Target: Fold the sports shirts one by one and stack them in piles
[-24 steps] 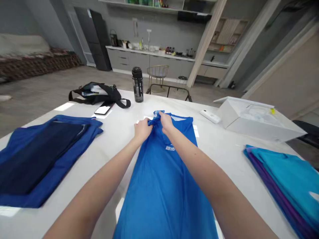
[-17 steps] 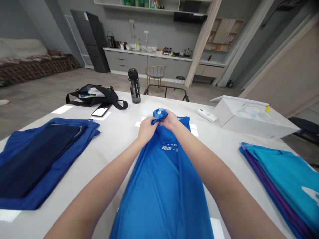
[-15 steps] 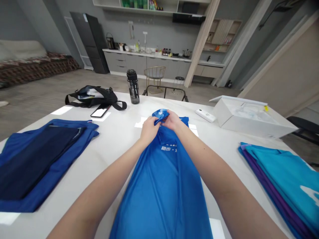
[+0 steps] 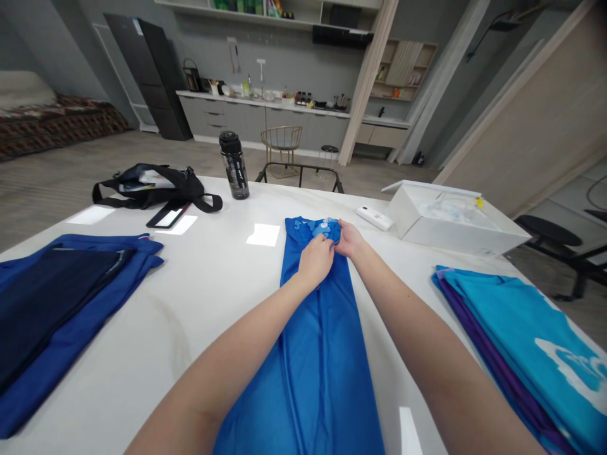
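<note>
A blue T-shirt (image 4: pixel 327 354) lies lengthwise on the white table, narrowed into a long strip that runs toward me. At its far end is a folded part with a lighter blue pattern and a small white print. My left hand (image 4: pixel 317 260) pinches the near edge of that patterned part. Gripping its right edge is my right hand (image 4: pixel 349 240), close beside the left. Both sets of fingers are closed on the cloth, and the fingertips are partly hidden.
Folded dark blue clothes (image 4: pixel 61 291) lie at the left, turquoise and purple folded clothes (image 4: pixel 516 328) at the right. Farther back are a black bag (image 4: pixel 159 186), a phone (image 4: pixel 168 215), a bottle (image 4: pixel 234 167), a white remote-like device (image 4: pixel 374 218) and an open white box (image 4: pixel 450 221).
The far end of the shirt now lies flatter and extends left of my hands. Both hands have shifted right on the cloth, and the white lettering no longer shows. My view has also shifted.
</note>
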Motion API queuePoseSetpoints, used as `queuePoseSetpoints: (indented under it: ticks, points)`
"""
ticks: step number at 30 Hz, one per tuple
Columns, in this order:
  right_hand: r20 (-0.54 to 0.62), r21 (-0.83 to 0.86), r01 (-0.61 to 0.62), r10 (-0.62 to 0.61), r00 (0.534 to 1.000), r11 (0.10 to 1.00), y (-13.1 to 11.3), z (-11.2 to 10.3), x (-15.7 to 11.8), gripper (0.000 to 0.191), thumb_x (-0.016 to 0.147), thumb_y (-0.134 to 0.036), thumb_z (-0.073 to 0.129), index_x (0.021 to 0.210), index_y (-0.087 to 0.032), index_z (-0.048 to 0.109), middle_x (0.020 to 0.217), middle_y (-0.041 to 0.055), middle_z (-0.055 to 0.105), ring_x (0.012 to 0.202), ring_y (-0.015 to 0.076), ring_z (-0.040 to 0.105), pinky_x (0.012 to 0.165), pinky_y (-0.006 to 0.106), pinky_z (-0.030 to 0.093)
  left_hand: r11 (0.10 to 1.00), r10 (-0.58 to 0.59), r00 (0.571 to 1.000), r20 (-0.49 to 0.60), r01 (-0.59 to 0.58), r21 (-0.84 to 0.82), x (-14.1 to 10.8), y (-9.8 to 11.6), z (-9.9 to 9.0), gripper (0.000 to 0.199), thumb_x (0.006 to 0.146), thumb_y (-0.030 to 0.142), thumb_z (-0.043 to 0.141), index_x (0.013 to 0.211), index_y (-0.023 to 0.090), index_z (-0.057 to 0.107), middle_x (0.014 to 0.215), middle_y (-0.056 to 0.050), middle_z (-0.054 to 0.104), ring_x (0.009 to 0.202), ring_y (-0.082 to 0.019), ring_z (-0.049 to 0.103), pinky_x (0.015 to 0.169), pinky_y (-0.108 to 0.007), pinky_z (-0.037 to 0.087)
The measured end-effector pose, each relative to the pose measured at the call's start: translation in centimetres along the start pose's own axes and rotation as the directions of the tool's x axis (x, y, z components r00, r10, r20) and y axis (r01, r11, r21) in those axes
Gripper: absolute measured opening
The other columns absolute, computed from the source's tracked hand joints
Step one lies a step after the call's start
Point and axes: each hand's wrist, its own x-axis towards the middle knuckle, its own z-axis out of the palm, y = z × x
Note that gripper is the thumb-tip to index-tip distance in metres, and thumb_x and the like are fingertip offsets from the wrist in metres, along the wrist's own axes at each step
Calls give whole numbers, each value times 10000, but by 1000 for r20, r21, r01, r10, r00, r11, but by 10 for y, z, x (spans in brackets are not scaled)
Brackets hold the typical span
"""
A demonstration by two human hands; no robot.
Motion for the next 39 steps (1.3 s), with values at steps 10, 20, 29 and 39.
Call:
queuePoseSetpoints:
  ticks: [10,20,29,39]
  points:
    - [-272,-314,66,-156,950,947,32,-27,18,102,849,-107,606,786,-183,577,588,-8,618,512,152,591,537,269,516,975,-52,996,66,37,220,-23,-10,11,311,977,178,452,1244,190,611,1183,-109,659,1114,-263,598,939,-403,456]
    - [-236,-667,190,-446,863,721,20,-49,25,122,827,-194,594,908,-152,676,768,51,689,738,198,664,704,306,540,998,57,993,108,-55,-22,-15,0,32,312,960,231,550,1261,200,624,1199,-86,695,1145,-246,622,993,-392,472]
    - [391,-919,328,-623,677,-220,48,-53,-28,274,914,-216,543,1144,-181,687,1232,158,621,1185,309,531,1020,431,403,991,73,993,94,-82,103,-54,-16,17,446,929,188,537,1375,190,541,1446,-105,538,1308,-252,498,1132,-416,349]
    - [602,-789,477,-332,726,-387,114,-29,-120,305,977,-192,475,1192,-219,690,1127,117,666,1090,257,588,953,375,387,931,-166,980,108,120,345,-117,-16,-26,322,996,168,361,1249,183,560,1186,-118,626,1072,-253,614,859,-367,480]
